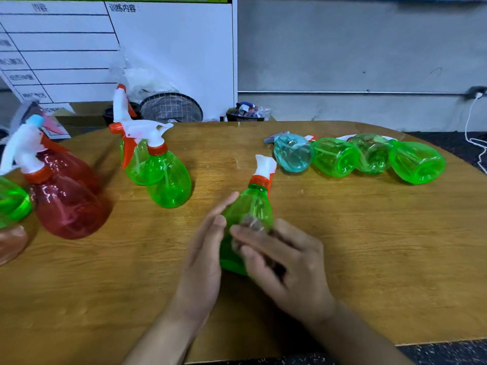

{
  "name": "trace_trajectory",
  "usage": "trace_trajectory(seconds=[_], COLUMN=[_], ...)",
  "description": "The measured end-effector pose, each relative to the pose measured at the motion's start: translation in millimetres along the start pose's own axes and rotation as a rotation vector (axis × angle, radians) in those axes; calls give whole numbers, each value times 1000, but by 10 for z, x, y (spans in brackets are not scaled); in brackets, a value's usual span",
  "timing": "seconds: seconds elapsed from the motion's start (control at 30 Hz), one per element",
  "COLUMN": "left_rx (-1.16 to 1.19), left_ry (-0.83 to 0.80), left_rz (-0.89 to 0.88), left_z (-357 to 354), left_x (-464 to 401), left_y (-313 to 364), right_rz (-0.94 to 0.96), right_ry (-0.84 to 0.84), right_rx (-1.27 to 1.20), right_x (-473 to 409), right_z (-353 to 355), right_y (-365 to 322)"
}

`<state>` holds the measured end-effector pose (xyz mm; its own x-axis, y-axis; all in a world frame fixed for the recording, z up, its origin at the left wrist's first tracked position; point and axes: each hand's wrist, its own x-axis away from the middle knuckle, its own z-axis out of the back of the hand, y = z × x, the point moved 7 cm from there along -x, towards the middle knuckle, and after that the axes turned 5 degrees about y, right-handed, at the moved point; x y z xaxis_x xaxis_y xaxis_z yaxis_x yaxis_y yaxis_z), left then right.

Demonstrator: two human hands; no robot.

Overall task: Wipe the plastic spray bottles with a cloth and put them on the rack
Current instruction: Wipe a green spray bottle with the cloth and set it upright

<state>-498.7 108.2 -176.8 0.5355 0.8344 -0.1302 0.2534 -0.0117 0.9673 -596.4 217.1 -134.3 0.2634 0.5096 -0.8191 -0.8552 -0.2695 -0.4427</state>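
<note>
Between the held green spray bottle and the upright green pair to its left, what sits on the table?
Nothing: in the head view, only bare wooden table separates the held green plastic spray bottle from the upright green pair.

Head camera looks forward and down, close over the wooden table (369, 246).

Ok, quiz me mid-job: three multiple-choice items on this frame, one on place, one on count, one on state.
1. Where is the teal bottle?
A. left end of the lying row
B. beside the red bottles
C. in a hand

2. How many bottles lie in that row?
A. two
B. four
C. six

3. How does the left hand meet the held bottle?
A. fist around neck
B. straight fingers against its side
C. not touching

Answers: 1 A, greens continue rightward; 2 B, one teal, three green; 3 B, its fingers lie flat.
</note>
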Motion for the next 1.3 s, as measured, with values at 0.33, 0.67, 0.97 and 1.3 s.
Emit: trace_trajectory(seconds=[0.33,0.67,0.97,1.3], left_rx=[-59,33,-46,91], left_ry=[6,28,-202,-150], left_rz=[-12,41,60,172], left_z=[-34,26,-216,-228], left_x=[46,-24,218,174], left_y=[-56,116,30,-57], right_rz=[-177,54,-314,-445], right_ry=[39,-14,106,274], right_rx=[-3,-11,-131,-295], right_x=[11,43,-152,-163], right_z=[16,-68,228,285], right_y=[154,-102,532,506])
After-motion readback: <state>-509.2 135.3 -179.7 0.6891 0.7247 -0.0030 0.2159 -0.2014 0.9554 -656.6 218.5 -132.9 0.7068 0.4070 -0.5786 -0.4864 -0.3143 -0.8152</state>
